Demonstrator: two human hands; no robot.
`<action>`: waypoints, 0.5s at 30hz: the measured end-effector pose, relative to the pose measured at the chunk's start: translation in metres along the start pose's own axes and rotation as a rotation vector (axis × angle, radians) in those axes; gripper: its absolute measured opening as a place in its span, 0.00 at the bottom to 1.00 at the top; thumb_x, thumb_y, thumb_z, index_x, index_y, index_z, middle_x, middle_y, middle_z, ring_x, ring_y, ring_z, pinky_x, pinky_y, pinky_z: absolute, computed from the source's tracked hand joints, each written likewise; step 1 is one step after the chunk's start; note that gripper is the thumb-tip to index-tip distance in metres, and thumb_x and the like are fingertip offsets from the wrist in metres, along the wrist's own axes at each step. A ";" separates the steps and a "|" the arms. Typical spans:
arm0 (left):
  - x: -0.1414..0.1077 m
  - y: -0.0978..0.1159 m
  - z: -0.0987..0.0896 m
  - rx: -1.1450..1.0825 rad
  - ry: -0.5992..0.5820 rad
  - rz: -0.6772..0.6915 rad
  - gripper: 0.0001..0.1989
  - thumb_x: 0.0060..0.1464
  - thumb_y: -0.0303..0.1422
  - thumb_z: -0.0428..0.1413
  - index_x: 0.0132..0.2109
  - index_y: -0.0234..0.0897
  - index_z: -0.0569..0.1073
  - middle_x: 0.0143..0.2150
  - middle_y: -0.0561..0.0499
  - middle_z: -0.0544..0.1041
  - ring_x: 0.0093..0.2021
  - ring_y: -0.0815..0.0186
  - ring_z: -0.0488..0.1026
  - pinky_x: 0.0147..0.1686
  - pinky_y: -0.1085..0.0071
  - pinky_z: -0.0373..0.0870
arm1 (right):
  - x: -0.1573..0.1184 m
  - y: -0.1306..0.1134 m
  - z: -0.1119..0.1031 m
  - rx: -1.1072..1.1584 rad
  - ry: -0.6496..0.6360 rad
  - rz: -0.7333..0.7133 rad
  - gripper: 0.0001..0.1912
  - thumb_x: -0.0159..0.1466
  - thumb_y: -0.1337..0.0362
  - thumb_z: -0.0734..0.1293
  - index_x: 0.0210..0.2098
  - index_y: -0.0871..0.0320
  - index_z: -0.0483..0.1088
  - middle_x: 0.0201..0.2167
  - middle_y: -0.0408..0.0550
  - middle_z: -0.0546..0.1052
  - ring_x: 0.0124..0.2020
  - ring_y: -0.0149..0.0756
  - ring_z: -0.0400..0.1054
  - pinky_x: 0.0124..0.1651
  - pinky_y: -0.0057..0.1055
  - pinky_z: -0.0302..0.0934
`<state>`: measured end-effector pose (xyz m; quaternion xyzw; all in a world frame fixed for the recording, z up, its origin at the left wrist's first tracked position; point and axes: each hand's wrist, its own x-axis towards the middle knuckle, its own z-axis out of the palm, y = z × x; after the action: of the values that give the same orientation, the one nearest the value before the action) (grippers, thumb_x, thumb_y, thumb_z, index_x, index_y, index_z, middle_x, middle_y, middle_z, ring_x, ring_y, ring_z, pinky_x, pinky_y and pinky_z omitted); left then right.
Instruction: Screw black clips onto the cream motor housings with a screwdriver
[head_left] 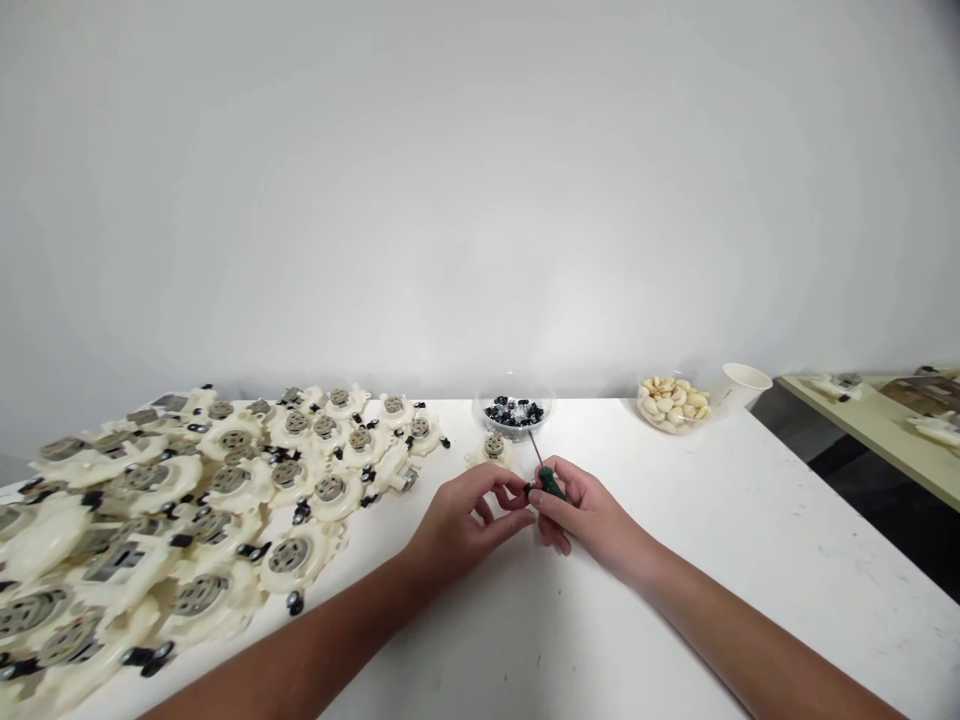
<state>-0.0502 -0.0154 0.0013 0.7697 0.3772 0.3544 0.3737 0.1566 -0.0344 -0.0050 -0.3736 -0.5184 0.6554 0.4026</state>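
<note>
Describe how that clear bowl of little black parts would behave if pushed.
The clear bowl looks thin and probably light, so it may slide easily. Its rounded sides suggest it could tip or wobble. The loose black parts heaped inside might spill if it's shoved sharply.

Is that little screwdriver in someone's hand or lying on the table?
In hand: the right hand grips the screwdriver's green handle, its thin shaft angled up toward the clear bowl.
</note>
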 end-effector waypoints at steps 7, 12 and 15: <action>0.003 -0.010 0.000 -0.232 0.029 -0.215 0.13 0.57 0.42 0.65 0.42 0.37 0.79 0.37 0.50 0.80 0.27 0.70 0.73 0.27 0.72 0.76 | 0.001 -0.002 -0.004 -0.041 -0.010 0.030 0.19 0.66 0.49 0.70 0.45 0.59 0.74 0.31 0.45 0.77 0.21 0.28 0.65 0.25 0.28 0.58; 0.009 -0.019 -0.002 -0.461 0.040 -0.300 0.17 0.54 0.41 0.67 0.46 0.35 0.77 0.33 0.50 0.76 0.33 0.65 0.74 0.25 0.71 0.78 | -0.003 -0.008 -0.013 -0.232 0.150 -0.004 0.14 0.70 0.51 0.66 0.45 0.55 0.72 0.24 0.36 0.64 0.21 0.26 0.52 0.25 0.26 0.47; 0.012 -0.020 -0.004 -0.511 0.048 -0.317 0.18 0.55 0.41 0.66 0.48 0.35 0.77 0.34 0.49 0.76 0.36 0.62 0.75 0.24 0.72 0.77 | -0.006 -0.014 -0.015 -0.373 0.187 -0.078 0.10 0.72 0.53 0.63 0.45 0.52 0.68 0.27 0.37 0.63 0.25 0.29 0.54 0.28 0.27 0.50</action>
<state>-0.0542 0.0041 -0.0104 0.5735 0.4002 0.3932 0.5969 0.1743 -0.0329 0.0061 -0.4805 -0.6050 0.4945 0.3982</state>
